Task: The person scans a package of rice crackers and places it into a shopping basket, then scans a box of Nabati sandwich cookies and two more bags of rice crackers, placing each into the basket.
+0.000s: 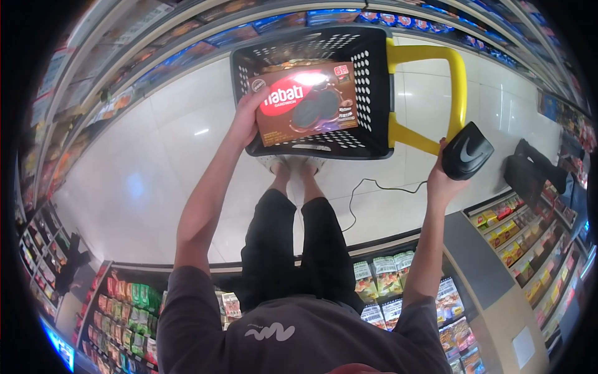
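Note:
My left hand [250, 115] grips the left edge of a brown and red box of Nabati sandwich biscuits [311, 118], with the thumb on its front face. The box lies over the opening of a black shopping basket [367, 134] and hides much of the inside. More packs [293, 64] show behind its top edge. In my right hand [443, 181] is a black, corded handheld scanner [468, 151], its rounded head up. It overlaps the lower end of the basket's yellow handle [459, 93]. A thin dark cord [380, 186] trails from that hand toward my legs.
Shelves of packaged snacks [398, 22] curve along the far side. Behind me stand racks of bagged goods [386, 274], with more packets [128, 305] at lower left. A person in dark clothes [536, 165] is at the right, near another shelf [517, 230]. The floor [149, 143] is pale tile.

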`<state>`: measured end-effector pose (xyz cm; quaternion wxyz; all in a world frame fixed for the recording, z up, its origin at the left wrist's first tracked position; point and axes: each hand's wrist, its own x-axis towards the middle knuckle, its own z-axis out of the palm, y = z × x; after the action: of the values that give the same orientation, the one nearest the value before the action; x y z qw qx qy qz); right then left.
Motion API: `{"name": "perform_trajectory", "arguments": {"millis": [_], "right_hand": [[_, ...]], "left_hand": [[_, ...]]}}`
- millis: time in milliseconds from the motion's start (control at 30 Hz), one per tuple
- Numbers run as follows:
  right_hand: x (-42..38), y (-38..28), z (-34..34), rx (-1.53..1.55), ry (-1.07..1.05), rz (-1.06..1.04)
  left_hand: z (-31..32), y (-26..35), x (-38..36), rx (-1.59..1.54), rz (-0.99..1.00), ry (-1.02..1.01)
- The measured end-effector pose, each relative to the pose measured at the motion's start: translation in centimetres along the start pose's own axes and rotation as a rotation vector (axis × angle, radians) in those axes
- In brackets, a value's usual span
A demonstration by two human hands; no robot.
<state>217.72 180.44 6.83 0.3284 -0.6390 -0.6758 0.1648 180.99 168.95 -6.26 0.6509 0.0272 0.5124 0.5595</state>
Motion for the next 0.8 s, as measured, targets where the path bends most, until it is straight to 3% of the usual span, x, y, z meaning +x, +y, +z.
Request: {"name": "perform_trajectory", "arguments": {"millis": [433,800], "right_hand": [[-0.1,-0.3,0.0,0.052,-0.008,0.013],[0.0,0.1,0.0,0.068,-0.018,-0.01]], "left_hand": [[-0.1,-0.4,0.4,0.082,0.023,-0.053],[0.4,-1.3,1.1,0.046,-0.019,0.021]]}}
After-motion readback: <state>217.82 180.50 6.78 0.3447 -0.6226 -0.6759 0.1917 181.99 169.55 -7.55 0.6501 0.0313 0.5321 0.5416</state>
